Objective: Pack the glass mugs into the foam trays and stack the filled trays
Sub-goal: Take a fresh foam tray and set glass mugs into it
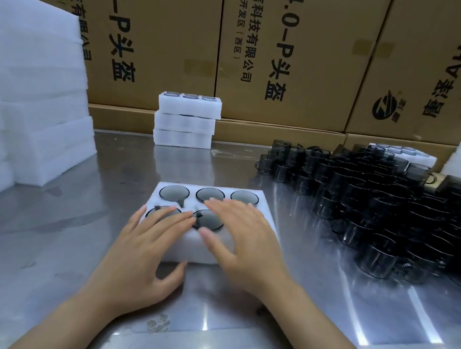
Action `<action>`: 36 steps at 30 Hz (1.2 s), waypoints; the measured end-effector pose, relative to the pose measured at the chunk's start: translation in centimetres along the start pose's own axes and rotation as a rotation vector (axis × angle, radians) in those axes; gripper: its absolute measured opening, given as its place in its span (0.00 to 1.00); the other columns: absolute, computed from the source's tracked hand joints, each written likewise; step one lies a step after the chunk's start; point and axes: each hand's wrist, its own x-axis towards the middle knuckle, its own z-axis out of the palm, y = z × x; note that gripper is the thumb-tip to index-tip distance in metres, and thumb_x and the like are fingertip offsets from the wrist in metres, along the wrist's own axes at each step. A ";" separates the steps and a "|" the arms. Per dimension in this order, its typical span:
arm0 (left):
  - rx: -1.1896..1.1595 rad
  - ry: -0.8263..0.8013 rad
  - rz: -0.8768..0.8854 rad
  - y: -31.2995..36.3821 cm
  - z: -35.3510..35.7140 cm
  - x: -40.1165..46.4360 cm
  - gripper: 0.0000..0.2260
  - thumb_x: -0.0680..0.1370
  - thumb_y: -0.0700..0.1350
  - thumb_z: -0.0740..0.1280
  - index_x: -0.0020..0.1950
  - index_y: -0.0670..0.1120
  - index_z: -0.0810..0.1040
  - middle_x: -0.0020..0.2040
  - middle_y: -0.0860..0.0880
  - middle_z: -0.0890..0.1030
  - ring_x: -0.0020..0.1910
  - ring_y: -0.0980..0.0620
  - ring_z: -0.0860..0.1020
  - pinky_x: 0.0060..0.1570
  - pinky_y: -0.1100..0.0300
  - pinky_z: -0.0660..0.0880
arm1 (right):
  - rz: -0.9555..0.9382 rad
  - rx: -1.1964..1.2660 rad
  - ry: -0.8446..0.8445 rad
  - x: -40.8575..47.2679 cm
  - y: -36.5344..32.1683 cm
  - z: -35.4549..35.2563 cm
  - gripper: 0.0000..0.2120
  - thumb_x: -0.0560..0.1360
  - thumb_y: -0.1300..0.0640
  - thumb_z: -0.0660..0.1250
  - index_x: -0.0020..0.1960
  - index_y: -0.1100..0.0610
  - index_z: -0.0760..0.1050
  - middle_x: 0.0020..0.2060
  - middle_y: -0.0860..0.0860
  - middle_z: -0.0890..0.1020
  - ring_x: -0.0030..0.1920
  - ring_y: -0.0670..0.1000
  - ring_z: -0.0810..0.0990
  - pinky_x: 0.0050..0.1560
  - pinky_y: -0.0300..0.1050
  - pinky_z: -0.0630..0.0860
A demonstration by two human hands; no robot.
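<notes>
Both hands lie flat with fingers spread on the foam tray (266, 203): left hand (144, 253), right hand (245, 241). Five mugs (174, 192) show in it; a sixth is possibly hidden beneath the right hand.

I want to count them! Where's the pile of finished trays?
The stack of filled trays stands at the table's far edge, centre-left, against the cardboard boxes.
</notes>
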 end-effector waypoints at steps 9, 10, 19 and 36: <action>-0.087 0.099 -0.091 0.3 -0.6 0.1 0.23 0.71 0.54 0.59 0.64 0.50 0.75 0.63 0.56 0.75 0.64 0.56 0.69 0.68 0.49 0.58 | 0.735 -0.373 0.290 -3.3 6.7 -4.5 0.20 0.74 0.53 0.64 0.65 0.56 0.71 0.64 0.52 0.73 0.68 0.57 0.64 0.70 0.61 0.50; -0.081 0.096 -0.084 0.3 -0.6 0.1 0.22 0.72 0.54 0.59 0.64 0.49 0.75 0.63 0.56 0.75 0.64 0.56 0.69 0.68 0.49 0.58 | 0.791 -0.424 0.237 -3.6 7.1 -4.6 0.22 0.74 0.53 0.64 0.67 0.57 0.69 0.67 0.54 0.70 0.70 0.61 0.61 0.70 0.63 0.48; -0.074 0.108 -0.057 0.4 -0.6 0.1 0.20 0.72 0.53 0.60 0.62 0.49 0.76 0.61 0.57 0.75 0.62 0.55 0.71 0.69 0.54 0.55 | 0.774 -0.563 0.077 -3.9 7.1 -3.7 0.24 0.75 0.48 0.62 0.69 0.53 0.66 0.69 0.52 0.65 0.63 0.57 0.68 0.66 0.56 0.51; -0.089 0.083 -0.063 0.5 -0.6 -0.1 0.19 0.72 0.52 0.60 0.61 0.50 0.77 0.60 0.56 0.76 0.62 0.55 0.71 0.67 0.53 0.59 | 0.613 0.096 0.163 -3.3 8.3 -3.8 0.24 0.70 0.55 0.71 0.64 0.48 0.70 0.60 0.45 0.72 0.57 0.48 0.74 0.51 0.41 0.68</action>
